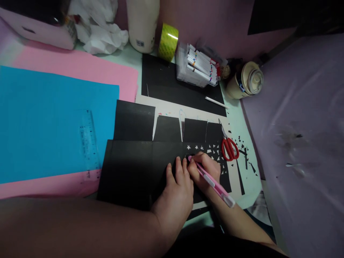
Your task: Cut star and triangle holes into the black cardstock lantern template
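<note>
My right hand (205,168) grips a pink craft knife (215,184) like a pen, its tip down on a sheet of black card (129,168). Pressed flat on the same card, just left of the knife tip, my left hand (177,186) has its fingers stretched out. Small star-shaped and angular holes show pale through the card above and right of my right hand. Flaps with slits between them stand out along the card's upper edge. Red-handled scissors (229,148) lie at the card's right side. The blade tip itself is hidden.
Black paper scraps (252,167) are scattered on the right. A clear ruler (90,143) lies on blue paper (48,125) over pink sheets (113,70). Behind are a box of white markers (200,66), yellow tape (168,42), a bottle (142,25), a lidded cup (245,80) and crumpled tissue (103,37).
</note>
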A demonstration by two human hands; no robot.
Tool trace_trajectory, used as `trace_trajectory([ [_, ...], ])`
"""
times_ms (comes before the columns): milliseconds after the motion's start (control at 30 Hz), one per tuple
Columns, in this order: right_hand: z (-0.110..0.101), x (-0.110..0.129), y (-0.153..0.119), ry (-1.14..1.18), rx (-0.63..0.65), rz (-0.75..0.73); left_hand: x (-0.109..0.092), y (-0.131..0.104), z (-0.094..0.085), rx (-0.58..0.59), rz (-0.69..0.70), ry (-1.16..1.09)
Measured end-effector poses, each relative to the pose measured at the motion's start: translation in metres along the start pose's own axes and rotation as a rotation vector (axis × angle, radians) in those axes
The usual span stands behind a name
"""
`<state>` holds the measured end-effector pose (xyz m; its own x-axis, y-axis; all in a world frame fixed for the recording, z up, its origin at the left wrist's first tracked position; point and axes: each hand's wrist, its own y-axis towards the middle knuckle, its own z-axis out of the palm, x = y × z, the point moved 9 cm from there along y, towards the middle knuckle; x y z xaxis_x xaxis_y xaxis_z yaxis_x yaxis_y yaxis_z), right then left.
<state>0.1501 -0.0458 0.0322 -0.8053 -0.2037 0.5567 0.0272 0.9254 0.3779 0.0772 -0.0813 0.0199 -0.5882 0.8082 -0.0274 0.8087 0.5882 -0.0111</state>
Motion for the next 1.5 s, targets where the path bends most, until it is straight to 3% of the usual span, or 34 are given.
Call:
trace_trajectory([
  [1500, 0.0006, 0.0003, 0.0019, -0.018, -0.009, -0.022, 0.0001, -0.0007, -0.0005, -0.006, 0.013, -0.010],
])
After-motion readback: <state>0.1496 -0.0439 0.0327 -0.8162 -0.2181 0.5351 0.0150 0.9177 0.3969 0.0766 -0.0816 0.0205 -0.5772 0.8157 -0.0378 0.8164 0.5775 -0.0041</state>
